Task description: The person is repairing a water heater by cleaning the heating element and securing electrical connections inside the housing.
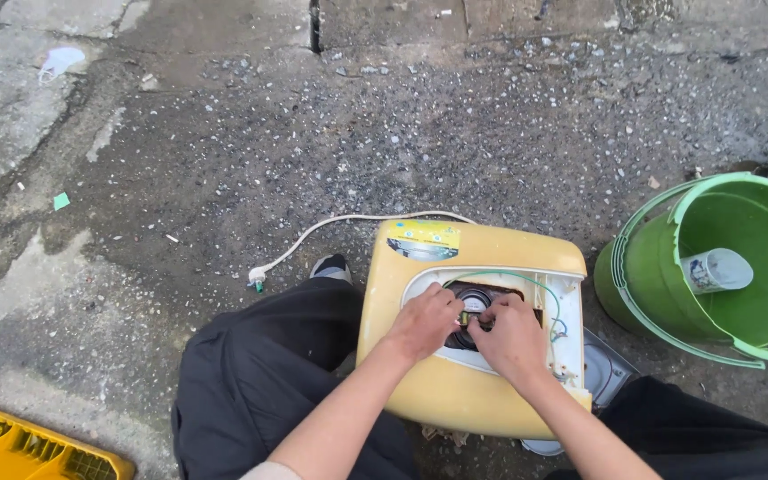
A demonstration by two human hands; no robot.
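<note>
Rough, stained concrete ground with scattered gravel fills the frame; a crack runs up at the top centre. A yellow appliance housing [455, 356] is propped at lower centre between the black-trousered legs [260, 373], tilted so its open panel faces up toward the camera, which keeps the inside within reach. Both hands are set into that opening: the left hand [424, 322] is curled over the dark round part [471, 307] inside, the right hand [510, 336] is pinched on a small piece at the same spot; what exactly is gripped cannot be told. A thin green wire [526, 278] is looped along the opening's upper edge. A white power cord [348, 222] is trailed from the housing's top left out to its plug [257, 279] on the ground. At right, a green bucket [642, 284] is stood upright; a clear plastic cup [715, 269] is lying inside it, otherwise nothing is seen in it. A yellow crate [28, 449] is cut off at lower left.
</note>
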